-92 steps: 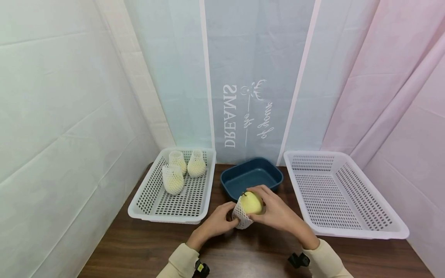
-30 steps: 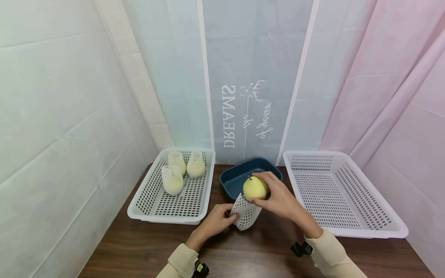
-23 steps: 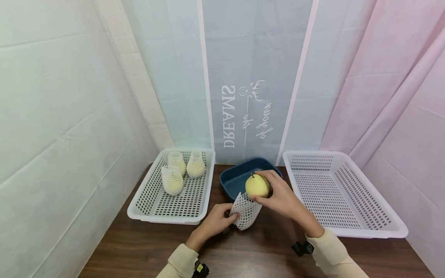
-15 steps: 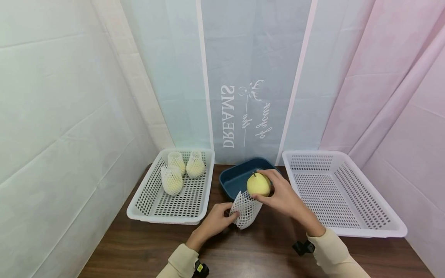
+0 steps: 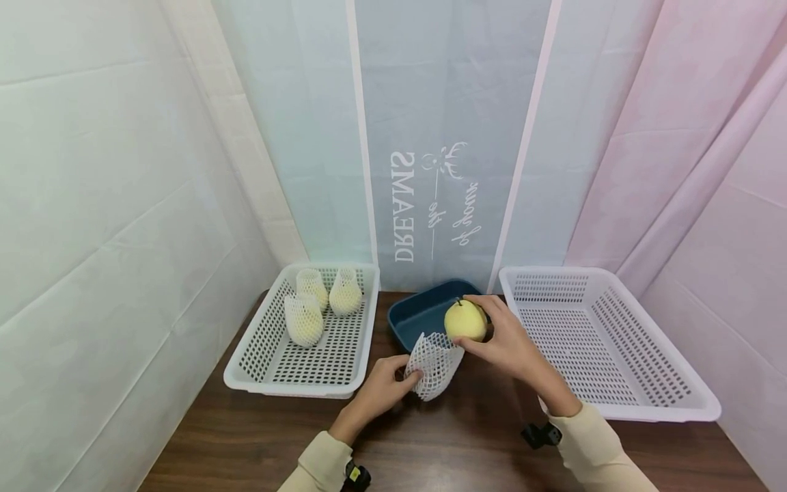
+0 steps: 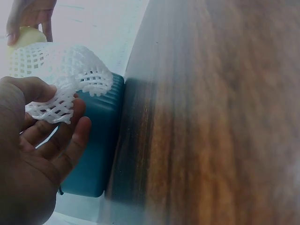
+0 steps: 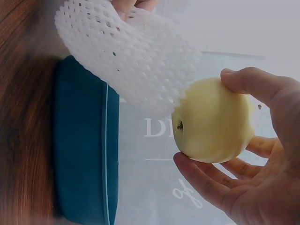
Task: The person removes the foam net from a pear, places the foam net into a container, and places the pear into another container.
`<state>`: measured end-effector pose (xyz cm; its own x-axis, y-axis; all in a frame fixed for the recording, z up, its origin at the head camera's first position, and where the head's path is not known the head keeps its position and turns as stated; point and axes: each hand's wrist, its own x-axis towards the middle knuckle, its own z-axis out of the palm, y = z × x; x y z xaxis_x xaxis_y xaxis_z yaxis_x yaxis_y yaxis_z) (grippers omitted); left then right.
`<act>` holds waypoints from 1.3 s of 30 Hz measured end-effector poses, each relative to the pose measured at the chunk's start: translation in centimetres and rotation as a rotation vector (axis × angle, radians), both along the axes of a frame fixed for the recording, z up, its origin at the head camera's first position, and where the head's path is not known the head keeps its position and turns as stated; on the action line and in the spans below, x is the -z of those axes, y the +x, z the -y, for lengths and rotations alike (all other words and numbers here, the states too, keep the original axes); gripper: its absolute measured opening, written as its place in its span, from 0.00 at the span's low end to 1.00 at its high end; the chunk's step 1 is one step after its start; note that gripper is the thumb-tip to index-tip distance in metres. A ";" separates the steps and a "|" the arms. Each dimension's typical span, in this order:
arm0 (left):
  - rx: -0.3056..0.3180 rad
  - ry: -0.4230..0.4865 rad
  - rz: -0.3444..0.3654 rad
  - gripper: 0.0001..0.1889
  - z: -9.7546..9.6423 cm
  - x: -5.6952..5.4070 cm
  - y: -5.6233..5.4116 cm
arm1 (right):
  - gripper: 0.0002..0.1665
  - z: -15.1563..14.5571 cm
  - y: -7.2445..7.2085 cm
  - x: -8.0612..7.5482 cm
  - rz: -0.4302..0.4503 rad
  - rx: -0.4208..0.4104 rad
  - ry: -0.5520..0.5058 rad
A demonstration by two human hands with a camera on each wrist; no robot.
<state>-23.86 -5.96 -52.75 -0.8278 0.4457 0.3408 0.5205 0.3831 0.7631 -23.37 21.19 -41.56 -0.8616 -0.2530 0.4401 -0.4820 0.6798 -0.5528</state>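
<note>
My left hand (image 5: 382, 389) pinches a white foam net sleeve (image 5: 435, 365) between thumb and fingers, in front of the blue bin. The sleeve's mesh hangs loose and hollow, as the left wrist view also shows. My right hand (image 5: 507, 342) grips a yellow pear (image 5: 464, 321), thumb on one side and fingers on the other, its stem up. The pear is out of the sleeve, just above and to the right of its mouth. In the right wrist view the bare pear (image 7: 211, 122) shows its base, with the sleeve's edge (image 7: 140, 61) close beside it.
A dark blue bin (image 5: 406, 318) stands behind the hands. At left, a white perforated basket (image 5: 246, 369) holds 3 pears in foam nets (image 5: 305, 321). Another white basket (image 5: 645, 412) stands at right. All rest on a dark wooden table (image 5: 418, 458) against a curtain.
The pear sat inside the sleeve at first; my right hand has drawn it out, then up and to the right. My left hand stays nearly in place with the sleeve.
</note>
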 end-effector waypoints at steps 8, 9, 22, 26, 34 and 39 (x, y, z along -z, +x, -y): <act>-0.033 0.045 0.010 0.10 -0.2 -0.4 0.0 | 0.44 -0.9 -0.3 -0.5 0.012 0.015 -0.050; -0.037 0.050 0.007 0.10 -0.2 -0.5 0.0 | 0.44 -1.0 -0.4 -0.5 0.016 0.021 -0.052; -0.099 0.074 -0.009 0.10 -0.6 -1.1 -0.4 | 0.44 -1.8 -1.1 -0.8 0.044 0.056 -0.035; -0.113 0.082 -0.020 0.11 -0.8 -1.5 -0.4 | 0.44 -2.0 -1.5 -1.0 0.040 0.067 -0.032; -0.127 0.081 -0.012 0.12 -1.2 -1.9 -0.4 | 0.44 -2.7 -2.0 -1.1 0.069 0.071 -0.043; -0.123 0.108 -0.049 0.11 -1.5 -2.0 -0.7 | 0.43 -3.1 -2.3 -1.0 0.066 0.062 -0.062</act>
